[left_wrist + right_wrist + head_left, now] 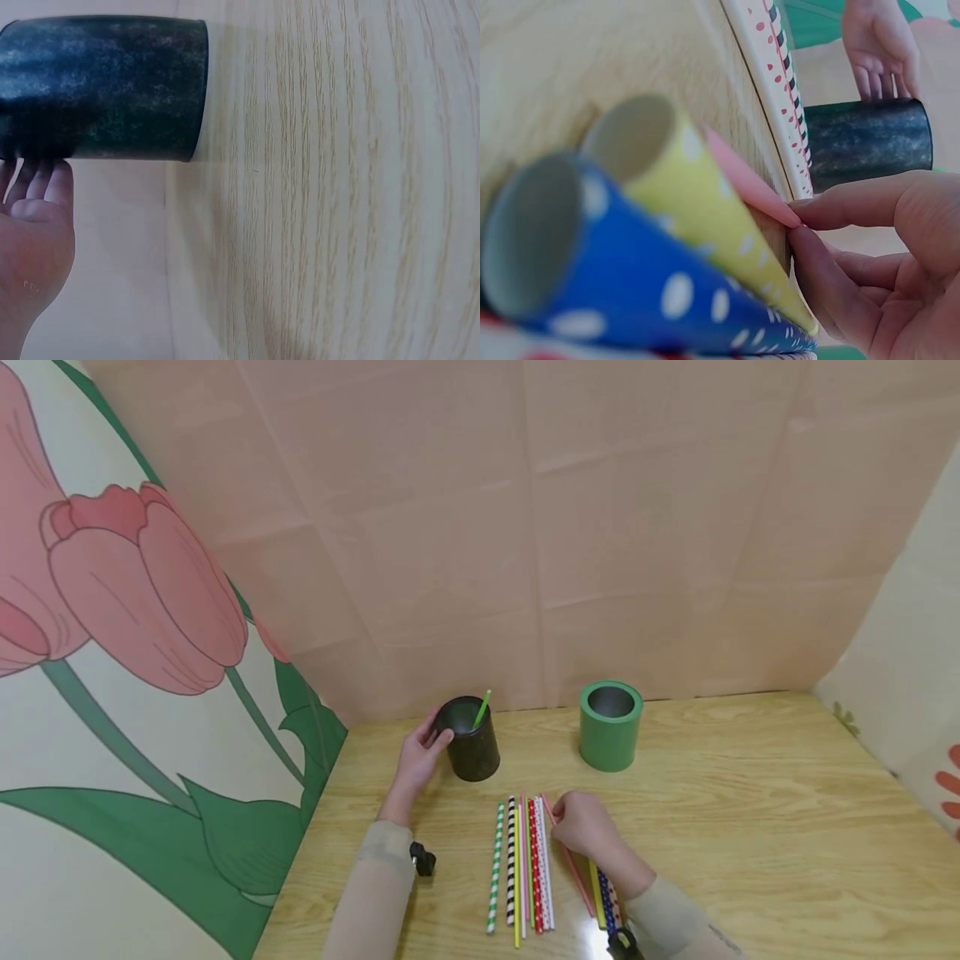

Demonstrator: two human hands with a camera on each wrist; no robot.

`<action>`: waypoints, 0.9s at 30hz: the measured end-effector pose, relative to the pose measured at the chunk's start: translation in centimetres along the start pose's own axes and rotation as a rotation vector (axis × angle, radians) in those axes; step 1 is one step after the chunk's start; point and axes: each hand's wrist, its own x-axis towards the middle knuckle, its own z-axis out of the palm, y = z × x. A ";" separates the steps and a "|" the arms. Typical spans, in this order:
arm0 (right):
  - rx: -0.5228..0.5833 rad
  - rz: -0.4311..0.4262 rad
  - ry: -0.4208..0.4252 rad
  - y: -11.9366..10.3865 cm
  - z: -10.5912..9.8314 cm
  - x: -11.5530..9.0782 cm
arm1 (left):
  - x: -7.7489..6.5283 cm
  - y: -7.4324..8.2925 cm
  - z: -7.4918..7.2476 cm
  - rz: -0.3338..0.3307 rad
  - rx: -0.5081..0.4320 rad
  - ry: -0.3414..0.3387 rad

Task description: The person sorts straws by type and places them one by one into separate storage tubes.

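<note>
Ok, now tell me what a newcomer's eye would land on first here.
Probably the big pink tulips come first, on the left of the head view. Next comes the row of colourful straws at lower middle, beside which the right hand pinches a pink straw. Behind them stand a black cup, gripped by the left hand, and a green cup to its right.

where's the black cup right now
In the head view, the black cup stands left of the green cup, with the left hand touching it.

Wooden table (750,827), straws (535,860), black cup (476,756), green cup (609,742)
</note>
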 end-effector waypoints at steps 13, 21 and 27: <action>0.082 0.037 -0.028 0.1 -0.2 0.1 | 0.1 -0.2 -0.1 -0.002 0.017 0.000; 0.192 0.055 -0.035 0.0 -1.6 0.1 | 0.3 -0.1 -0.3 -0.014 0.012 -0.018; 0.343 0.056 -0.056 0.2 -2.8 -0.1 | 0.2 0.1 -0.2 -0.012 0.003 -0.027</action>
